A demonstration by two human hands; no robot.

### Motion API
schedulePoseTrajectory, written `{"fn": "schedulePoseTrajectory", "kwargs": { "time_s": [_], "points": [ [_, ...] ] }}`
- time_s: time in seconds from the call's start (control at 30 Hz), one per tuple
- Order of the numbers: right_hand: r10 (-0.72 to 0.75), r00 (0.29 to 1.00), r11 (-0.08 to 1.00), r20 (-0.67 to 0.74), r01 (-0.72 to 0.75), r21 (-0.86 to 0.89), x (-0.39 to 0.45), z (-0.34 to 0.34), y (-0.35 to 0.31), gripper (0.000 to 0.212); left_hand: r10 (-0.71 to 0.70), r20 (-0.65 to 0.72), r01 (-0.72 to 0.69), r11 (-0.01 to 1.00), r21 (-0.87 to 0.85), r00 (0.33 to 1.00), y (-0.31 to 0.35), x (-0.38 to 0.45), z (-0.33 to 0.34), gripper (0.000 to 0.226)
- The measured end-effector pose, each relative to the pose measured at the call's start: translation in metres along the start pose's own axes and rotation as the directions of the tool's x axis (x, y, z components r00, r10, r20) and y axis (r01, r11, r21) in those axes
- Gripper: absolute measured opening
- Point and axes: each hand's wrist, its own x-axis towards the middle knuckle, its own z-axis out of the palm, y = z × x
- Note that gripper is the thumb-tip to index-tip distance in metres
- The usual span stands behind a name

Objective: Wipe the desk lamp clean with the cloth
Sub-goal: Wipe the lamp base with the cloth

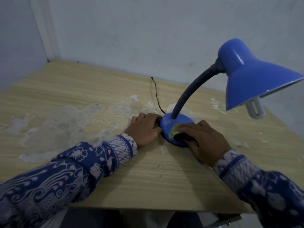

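Observation:
A blue desk lamp stands on the wooden table, its round base (171, 124) right of centre, a dark flexible neck (189, 92) curving up to the blue shade (251, 76) at the upper right. My left hand (144, 129) grips the left edge of the base with curled fingers. My right hand (204, 139) presses a small green and dark cloth (176, 133) onto the front right of the base; most of the cloth is hidden under the fingers.
A thin black cord (156, 94) runs from the base toward the wall. The table top (82, 99) has worn, peeling pale patches. The white bulb (255, 109) sticks out under the shade. Walls close off the back and left.

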Motion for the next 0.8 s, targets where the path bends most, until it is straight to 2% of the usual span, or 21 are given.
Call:
{"fn": "schedulePoseTrajectory", "kwargs": {
  "time_s": [0.07, 0.13, 0.2, 0.27, 0.37, 0.47, 0.5, 0.6, 0.7, 0.8],
  "points": [
    [-0.030, 0.998, 0.999, 0.047, 0.030, -0.011, -0.009, -0.002, 0.010, 0.042, -0.004, -0.006, 0.004, 1.000, 0.022, 1.000, 0.000, 0.000, 0.000, 0.046],
    [-0.001, 0.999, 0.998, 0.055, -0.002, 0.059, -0.010, -0.007, 0.021, 0.036, -0.001, -0.010, 0.002, 1.000, 0.024, 1.000, 0.001, 0.000, 0.000, 0.047],
    [0.057, 0.998, 0.986, -0.037, -0.050, 0.160, -0.006, -0.011, 0.022, 0.028, 0.002, -0.010, -0.002, 1.000, 0.012, 1.000, 0.002, -0.001, -0.001, 0.047],
    [0.067, 0.994, 0.981, -0.083, -0.051, 0.186, -0.003, -0.006, 0.013, 0.030, 0.004, -0.016, -0.004, 1.000, 0.012, 1.000, 0.001, -0.001, 0.000, 0.047],
    [-0.007, 1.000, 0.997, -0.006, 0.007, 0.073, -0.012, 0.008, 0.007, 0.047, 0.014, -0.025, -0.012, 0.998, 0.056, 1.000, 0.002, -0.001, 0.002, 0.051],
    [0.046, 0.995, 0.995, 0.092, -0.054, 0.086, -0.012, -0.007, 0.021, 0.040, 0.017, -0.044, -0.014, 0.997, 0.072, 0.999, 0.002, -0.001, 0.003, 0.062],
    [0.070, 0.994, 0.989, 0.081, -0.079, 0.125, -0.009, -0.013, 0.022, 0.034, 0.015, -0.054, -0.010, 0.997, 0.079, 0.998, 0.002, -0.001, 0.004, 0.067],
    [0.096, 0.990, 0.969, -0.102, -0.070, 0.235, 0.010, -0.018, 0.014, 0.026, 0.016, -0.066, -0.003, 0.981, 0.192, 0.998, 0.002, -0.001, 0.008, 0.085],
    [0.057, 0.985, 0.987, -0.163, -0.031, 0.157, 0.030, -0.005, -0.010, 0.033, 0.004, -0.087, 0.016, 0.973, 0.232, 0.996, 0.004, 0.000, 0.012, 0.097],
    [0.061, 0.984, 0.997, -0.170, -0.053, 0.053, 0.049, 0.009, -0.032, 0.036, -0.001, -0.103, 0.024, 0.975, 0.219, 0.995, 0.002, 0.000, 0.012, 0.097]
  ]
}}
